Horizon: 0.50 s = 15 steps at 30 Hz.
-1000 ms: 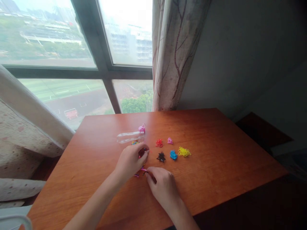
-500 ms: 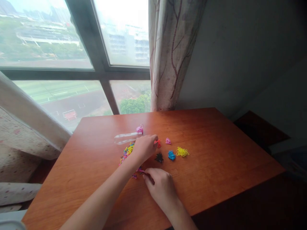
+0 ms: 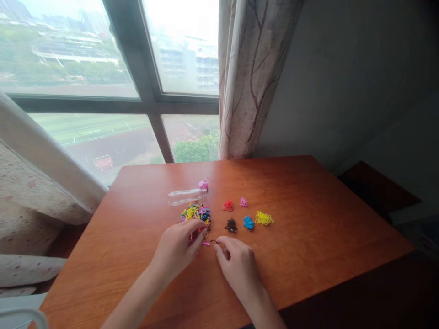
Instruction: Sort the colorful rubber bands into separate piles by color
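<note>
A mixed heap of small coloured rubber bands (image 3: 196,213) lies near the middle of the wooden table (image 3: 308,214). To its right sit sorted little piles: red (image 3: 227,206), pink (image 3: 243,202), black (image 3: 231,225), blue (image 3: 248,223) and yellow (image 3: 264,218). My left hand (image 3: 178,246) rests just in front of the heap, its fingers curled on loose bands at the heap's near edge. My right hand (image 3: 236,262) is beside it, finger and thumb pinched on a thin dark band (image 3: 214,241).
A clear plastic bottle (image 3: 183,196) with a pink cap (image 3: 203,184) lies on its side behind the heap. Window and patterned curtain (image 3: 250,77) stand behind the table. A dark lower surface (image 3: 377,187) is off the right edge.
My left hand reached out to the red pile half a second ago and has come back to the near edge of the mixed heap. My right hand shifted slightly right.
</note>
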{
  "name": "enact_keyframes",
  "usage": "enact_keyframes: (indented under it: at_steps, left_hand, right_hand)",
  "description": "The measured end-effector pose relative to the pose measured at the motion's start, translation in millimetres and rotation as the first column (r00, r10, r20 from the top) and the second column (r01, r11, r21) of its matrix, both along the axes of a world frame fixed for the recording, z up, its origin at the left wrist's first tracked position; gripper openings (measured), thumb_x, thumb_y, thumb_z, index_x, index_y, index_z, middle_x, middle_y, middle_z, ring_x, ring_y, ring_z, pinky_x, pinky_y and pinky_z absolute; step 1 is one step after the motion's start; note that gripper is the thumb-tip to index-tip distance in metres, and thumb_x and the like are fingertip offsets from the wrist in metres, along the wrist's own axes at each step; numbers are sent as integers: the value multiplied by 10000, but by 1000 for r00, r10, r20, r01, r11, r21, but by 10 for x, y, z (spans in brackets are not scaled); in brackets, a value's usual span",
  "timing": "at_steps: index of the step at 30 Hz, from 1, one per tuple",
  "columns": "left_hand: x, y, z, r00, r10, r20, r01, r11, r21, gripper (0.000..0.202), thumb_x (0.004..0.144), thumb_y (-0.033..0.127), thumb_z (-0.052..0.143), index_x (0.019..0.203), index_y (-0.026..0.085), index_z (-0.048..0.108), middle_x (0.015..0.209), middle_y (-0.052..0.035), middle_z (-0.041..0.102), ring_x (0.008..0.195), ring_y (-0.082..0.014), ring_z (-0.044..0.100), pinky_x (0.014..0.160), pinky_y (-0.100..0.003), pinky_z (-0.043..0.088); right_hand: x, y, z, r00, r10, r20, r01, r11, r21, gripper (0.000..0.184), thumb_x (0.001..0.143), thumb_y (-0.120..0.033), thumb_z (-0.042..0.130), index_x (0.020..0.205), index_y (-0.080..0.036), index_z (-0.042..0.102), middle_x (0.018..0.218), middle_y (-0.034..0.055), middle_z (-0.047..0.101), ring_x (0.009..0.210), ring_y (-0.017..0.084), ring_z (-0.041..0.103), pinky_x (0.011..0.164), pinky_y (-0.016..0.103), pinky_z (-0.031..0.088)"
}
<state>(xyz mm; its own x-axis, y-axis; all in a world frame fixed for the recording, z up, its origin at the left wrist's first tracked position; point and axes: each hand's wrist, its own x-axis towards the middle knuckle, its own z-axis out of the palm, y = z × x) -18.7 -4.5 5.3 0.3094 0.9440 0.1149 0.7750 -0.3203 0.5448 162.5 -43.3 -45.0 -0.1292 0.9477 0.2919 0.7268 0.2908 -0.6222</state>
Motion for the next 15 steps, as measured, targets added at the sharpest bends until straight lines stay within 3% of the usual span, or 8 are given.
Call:
enact_keyframes:
  at_steps: [9, 15]
  left_hand:
    - [-365, -447, -341, 993, 80, 92, -87, 993, 76, 193, 918, 282, 479, 938, 220, 661, 723, 4, 696, 570, -124, 612, 569, -203, 453]
    - [-430, -516, -410, 989, 127, 74, -133, 987, 90, 197, 895, 282, 489, 942, 232, 674, 814, -13, 748, 663, -153, 690, 608, -211, 502]
  right_hand:
    - [292, 202, 29, 988, -133, 76, 126, 988, 88, 238, 954, -272, 487, 881, -194, 700, 694, 26, 682, 585, 141, 610, 596, 232, 395]
    - [327, 263, 12, 975, -189, 117, 179, 980, 90, 272, 959, -322, 472, 856, -202, 693, 647, 21, 662, 535, 144, 582, 548, 243, 362]
